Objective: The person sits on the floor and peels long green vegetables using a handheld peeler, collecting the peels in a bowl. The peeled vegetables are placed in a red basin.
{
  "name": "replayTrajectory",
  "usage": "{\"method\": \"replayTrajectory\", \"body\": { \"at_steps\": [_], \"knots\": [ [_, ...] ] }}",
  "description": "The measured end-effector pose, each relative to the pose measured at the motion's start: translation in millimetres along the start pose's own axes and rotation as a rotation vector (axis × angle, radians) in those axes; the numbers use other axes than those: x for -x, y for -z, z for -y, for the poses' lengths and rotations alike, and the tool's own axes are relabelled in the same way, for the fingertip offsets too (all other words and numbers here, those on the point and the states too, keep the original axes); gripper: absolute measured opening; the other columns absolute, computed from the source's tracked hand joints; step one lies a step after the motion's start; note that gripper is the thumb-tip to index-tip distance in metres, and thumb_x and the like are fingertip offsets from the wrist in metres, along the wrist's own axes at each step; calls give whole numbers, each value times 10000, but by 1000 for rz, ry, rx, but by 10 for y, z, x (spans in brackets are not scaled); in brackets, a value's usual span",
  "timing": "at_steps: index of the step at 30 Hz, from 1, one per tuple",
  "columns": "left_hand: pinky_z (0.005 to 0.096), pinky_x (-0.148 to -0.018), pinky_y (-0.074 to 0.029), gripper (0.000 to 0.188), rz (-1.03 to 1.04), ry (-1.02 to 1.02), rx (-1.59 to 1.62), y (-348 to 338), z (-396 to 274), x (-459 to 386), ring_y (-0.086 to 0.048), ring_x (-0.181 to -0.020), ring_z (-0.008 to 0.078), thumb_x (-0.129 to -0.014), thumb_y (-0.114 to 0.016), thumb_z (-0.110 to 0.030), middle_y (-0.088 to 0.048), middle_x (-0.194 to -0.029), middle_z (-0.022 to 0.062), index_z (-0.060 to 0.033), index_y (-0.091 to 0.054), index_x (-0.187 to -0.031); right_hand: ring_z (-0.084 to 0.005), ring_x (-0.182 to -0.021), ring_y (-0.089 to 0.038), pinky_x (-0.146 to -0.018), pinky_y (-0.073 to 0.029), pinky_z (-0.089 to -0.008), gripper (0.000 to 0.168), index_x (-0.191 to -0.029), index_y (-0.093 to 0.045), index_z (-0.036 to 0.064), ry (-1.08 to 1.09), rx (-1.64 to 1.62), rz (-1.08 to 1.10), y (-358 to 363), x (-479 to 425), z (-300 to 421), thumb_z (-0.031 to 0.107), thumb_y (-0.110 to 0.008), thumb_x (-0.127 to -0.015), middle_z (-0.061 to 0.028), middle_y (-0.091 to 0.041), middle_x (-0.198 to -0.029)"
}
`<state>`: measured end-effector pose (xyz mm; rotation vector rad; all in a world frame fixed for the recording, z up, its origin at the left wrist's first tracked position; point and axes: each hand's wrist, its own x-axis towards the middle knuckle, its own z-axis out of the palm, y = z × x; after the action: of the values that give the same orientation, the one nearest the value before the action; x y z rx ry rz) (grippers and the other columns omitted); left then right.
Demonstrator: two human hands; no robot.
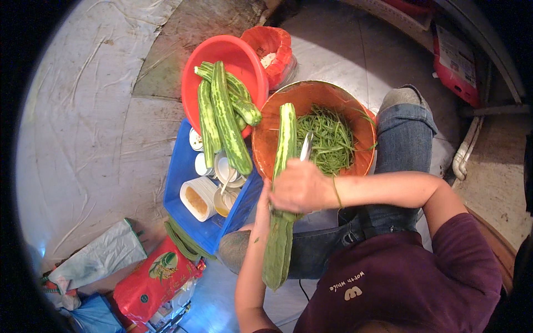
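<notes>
My right hand (304, 187), slightly blurred, is closed around a metal peeler (307, 146), whose shiny end sticks out above the fist. Under it, my left hand (264, 200) holds a long ridged gourd (277, 249); its fingers are mostly hidden. The gourd's far part is pale and striped, its near part dark green and unpeeled. That pale end reaches over an orange-lined bucket (268, 125) with a heap of green peel strips (329, 139) inside. Several striped, peeled gourds (227, 120) lean in a red plastic basin (191, 91) to the left.
A blue plastic crate (179, 175) with white containers and bowls (200, 197) stands below the basin. Behind it is a red-lined container (277, 45). At lower left lie a red printed bag (156, 277) and a pale plastic bag (102, 254). My knees flank the bucket's near side.
</notes>
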<state>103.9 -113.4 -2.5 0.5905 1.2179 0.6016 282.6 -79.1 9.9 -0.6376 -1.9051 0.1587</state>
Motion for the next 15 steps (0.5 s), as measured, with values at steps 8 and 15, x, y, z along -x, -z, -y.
{"method": "replayTrajectory", "body": {
  "at_steps": [8, 15],
  "knots": [
    [275, -503, -517, 518, 151, 146, 334, -175, -90, 174, -602, -739, 159, -1005, -367, -508, -609, -900, 79, -62, -567, -1180, -144, -504, -465, -480, -339, -321, 190, -583, -449, 168, 172, 205, 25, 69, 4, -690, 184, -638, -593, 26, -396, -567],
    [293, -462, -521, 629, -25, 184, 222, -58, 120, 304, -614, -715, 188, -967, -360, -591, -625, -927, 109, -42, -557, -1201, -187, -535, -552, -551, -396, -350, 231, -563, -519, 143, -115, 546, -21, 364, -2, -1420, 165, -666, -739, -9, -512, -557]
  ]
}}
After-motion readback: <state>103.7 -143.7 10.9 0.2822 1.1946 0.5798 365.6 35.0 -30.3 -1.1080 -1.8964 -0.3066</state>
